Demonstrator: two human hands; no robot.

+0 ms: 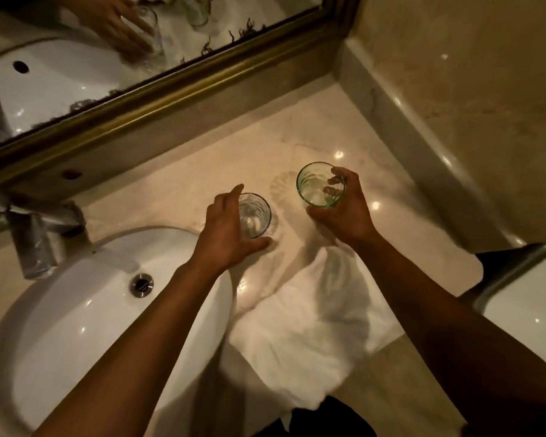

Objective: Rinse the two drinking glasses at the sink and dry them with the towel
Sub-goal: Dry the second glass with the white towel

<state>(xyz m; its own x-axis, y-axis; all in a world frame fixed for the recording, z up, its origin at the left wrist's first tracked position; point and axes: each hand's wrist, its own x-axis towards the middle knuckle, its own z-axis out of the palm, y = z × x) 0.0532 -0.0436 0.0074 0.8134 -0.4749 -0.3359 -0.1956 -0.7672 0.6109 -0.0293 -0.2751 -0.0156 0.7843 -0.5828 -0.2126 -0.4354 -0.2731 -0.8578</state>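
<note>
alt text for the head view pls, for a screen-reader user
Seen from above, the left hand grips one clear glass and the right hand grips a second glass, both over a marble counter. A white towel lies below them; a white sink with a faucet sits left.

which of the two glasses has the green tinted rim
The glass gripped by the right hand; the glass by the left hand looks clear.

A single wide-angle head camera looks steeply down and forward over a marble worktop (344,130), close enough that both forearms fill the lower frame. The sink (76,310) sits at lower left, a gilt-framed mirror (76,58) runs along the top, and edges bend outward.
</note>
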